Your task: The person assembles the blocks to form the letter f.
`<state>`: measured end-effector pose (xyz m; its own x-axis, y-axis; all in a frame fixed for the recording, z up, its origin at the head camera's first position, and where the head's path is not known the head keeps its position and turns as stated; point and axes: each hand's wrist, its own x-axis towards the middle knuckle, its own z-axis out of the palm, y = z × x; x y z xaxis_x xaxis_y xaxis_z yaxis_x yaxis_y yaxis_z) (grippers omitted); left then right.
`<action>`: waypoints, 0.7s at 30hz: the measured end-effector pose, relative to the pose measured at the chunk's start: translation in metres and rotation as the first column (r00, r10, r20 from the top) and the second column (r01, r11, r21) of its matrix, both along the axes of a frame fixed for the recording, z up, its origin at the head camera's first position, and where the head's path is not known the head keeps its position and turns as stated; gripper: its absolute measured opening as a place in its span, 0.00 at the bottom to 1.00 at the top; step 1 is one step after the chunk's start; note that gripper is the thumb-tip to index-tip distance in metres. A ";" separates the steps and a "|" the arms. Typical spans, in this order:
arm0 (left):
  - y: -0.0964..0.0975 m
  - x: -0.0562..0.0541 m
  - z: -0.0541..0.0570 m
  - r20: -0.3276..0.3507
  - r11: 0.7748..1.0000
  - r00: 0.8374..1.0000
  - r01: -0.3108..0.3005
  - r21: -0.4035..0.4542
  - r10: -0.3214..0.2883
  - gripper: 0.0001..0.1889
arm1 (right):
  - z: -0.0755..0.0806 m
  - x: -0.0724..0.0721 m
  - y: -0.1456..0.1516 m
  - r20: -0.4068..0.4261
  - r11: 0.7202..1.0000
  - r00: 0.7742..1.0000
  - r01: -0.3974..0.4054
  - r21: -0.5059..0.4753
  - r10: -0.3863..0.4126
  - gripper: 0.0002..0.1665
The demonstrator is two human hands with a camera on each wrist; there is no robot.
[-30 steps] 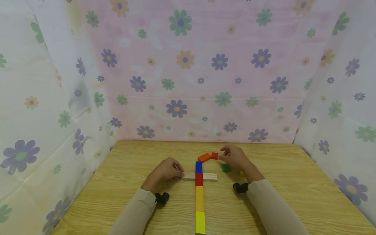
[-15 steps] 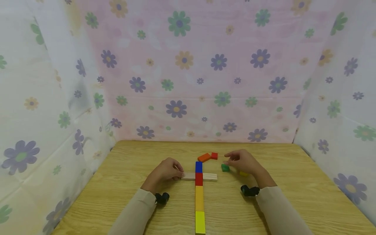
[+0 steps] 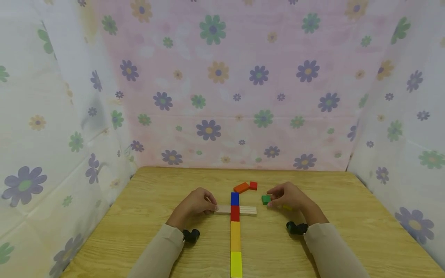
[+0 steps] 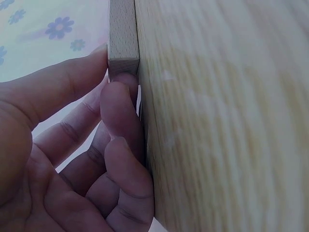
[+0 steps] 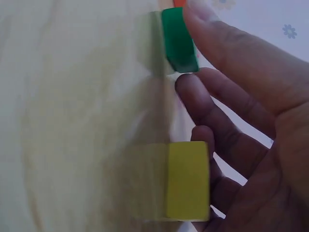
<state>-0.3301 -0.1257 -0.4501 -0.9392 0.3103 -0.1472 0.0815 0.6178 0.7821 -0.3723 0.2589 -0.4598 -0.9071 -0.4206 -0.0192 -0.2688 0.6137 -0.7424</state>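
My left hand point(image 3: 197, 200) pinches the left end of a plain wooden plank point(image 3: 222, 209). In the left wrist view, the thumb lies against one side of the plank point(image 4: 123, 34), with curled fingers at its end. Across the plank runs a straight row of blocks: blue point(image 3: 235, 199), red point(image 3: 235, 213), orange-yellow point(image 3: 235, 236) and yellow point(image 3: 236, 264). My right hand point(image 3: 290, 197) is at a small green block point(image 3: 265, 199), thumb and forefinger spread about it. The right wrist view shows the thumb overlapping the green block point(image 5: 179, 41); a firm grip is not visible.
A yellow block point(image 5: 188, 181) sits beneath the right hand, mostly hidden in the head view. Beyond the row's far end lie an orange block point(image 3: 241, 188) and a small red block point(image 3: 253, 185). Flowered cloth point(image 3: 215, 96) encloses the wooden table point(image 3: 167, 181).
My right hand has left the small red block, drawn back toward me and come down around the green block. My left hand stays on the plank.
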 end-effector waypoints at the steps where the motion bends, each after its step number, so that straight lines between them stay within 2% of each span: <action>1: 0.000 0.000 0.000 0.003 1.000 1.000 0.001 0.002 -0.001 0.05 | -0.001 0.000 -0.001 0.008 1.000 1.000 0.008 0.004 -0.008 0.33; 7: 0.000 0.001 0.001 -0.001 1.000 1.000 0.000 0.001 0.000 0.05 | -0.002 0.001 -0.004 0.014 1.000 0.999 0.031 0.003 -0.031 0.32; 14: 0.001 0.002 0.003 0.005 1.000 1.000 -0.006 -0.006 0.006 0.05 | -0.004 0.000 -0.004 0.009 0.998 0.998 0.056 0.004 -0.056 0.24; 21: 0.000 0.000 0.001 0.008 1.000 1.000 -0.008 -0.007 0.008 0.05 | -0.006 -0.004 -0.003 -0.025 0.998 0.998 0.056 0.027 -0.055 0.20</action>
<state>-0.3303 -0.1261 -0.4495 -0.9404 0.3016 -0.1571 0.0702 0.6241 0.7782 -0.3760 0.2557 -0.4662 -0.9294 -0.3689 -0.0084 -0.2510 0.6488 -0.7184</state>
